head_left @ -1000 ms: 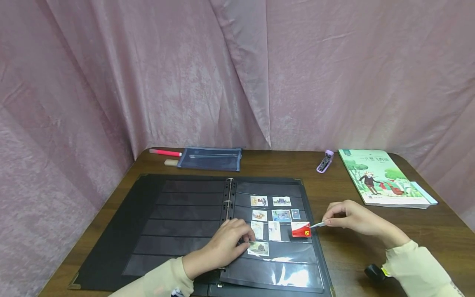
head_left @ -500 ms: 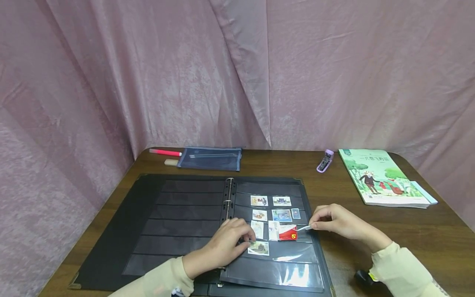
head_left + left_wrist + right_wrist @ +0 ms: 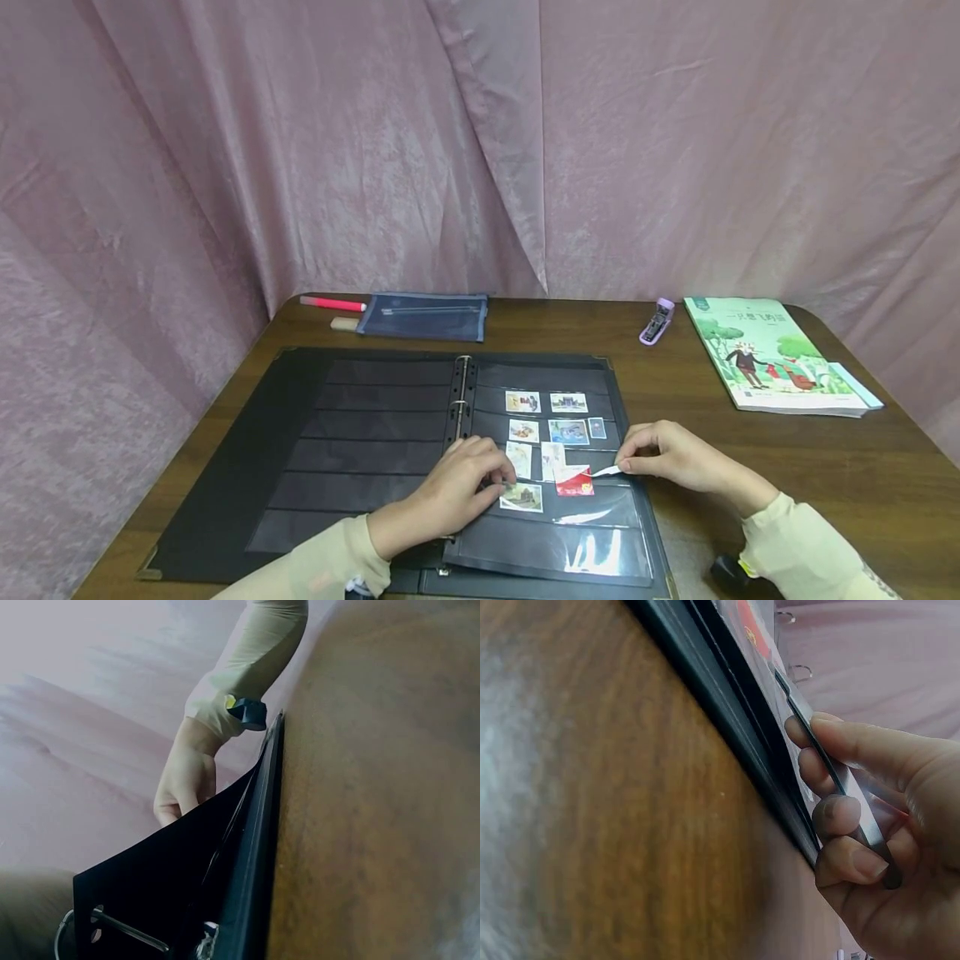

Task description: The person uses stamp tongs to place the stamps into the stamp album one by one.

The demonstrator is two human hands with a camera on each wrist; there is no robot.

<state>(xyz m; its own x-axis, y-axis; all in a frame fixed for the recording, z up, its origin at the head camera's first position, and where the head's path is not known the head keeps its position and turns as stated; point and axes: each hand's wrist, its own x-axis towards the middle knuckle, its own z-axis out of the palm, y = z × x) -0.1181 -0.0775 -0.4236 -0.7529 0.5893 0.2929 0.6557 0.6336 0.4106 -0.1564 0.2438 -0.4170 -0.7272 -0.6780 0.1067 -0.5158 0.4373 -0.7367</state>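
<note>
A black ring-bound stamp album [image 3: 360, 457] lies spread on the table. Several stamps sit in the strips of its right page. My right hand [image 3: 675, 458] pinches metal tweezers [image 3: 862, 817], whose tips meet a red-and-white stamp [image 3: 575, 483]. That stamp is tilted on the page, its upper left corner over or against a pale upright stamp [image 3: 552, 458]. My left hand [image 3: 459, 485] rests on the page by the rings, fingers loosely bent, thumb at the edge of a landscape stamp [image 3: 522, 497]. What lies under its fingers is hidden.
Behind the album lie a blue mesh pouch [image 3: 423, 317], a pink marker [image 3: 333, 304] and a beige stick-like piece [image 3: 345, 324]. A purple clip-like object [image 3: 657, 322] and a green illustrated book [image 3: 776, 358] are at the back right. Pink curtain [image 3: 480, 150] hangs behind the table.
My right hand has moved left with the tweezers, carrying the red-and-white stamp from the page's right edge towards the pale upright stamp, then slightly nearer and tilted. My left hand has stayed put.
</note>
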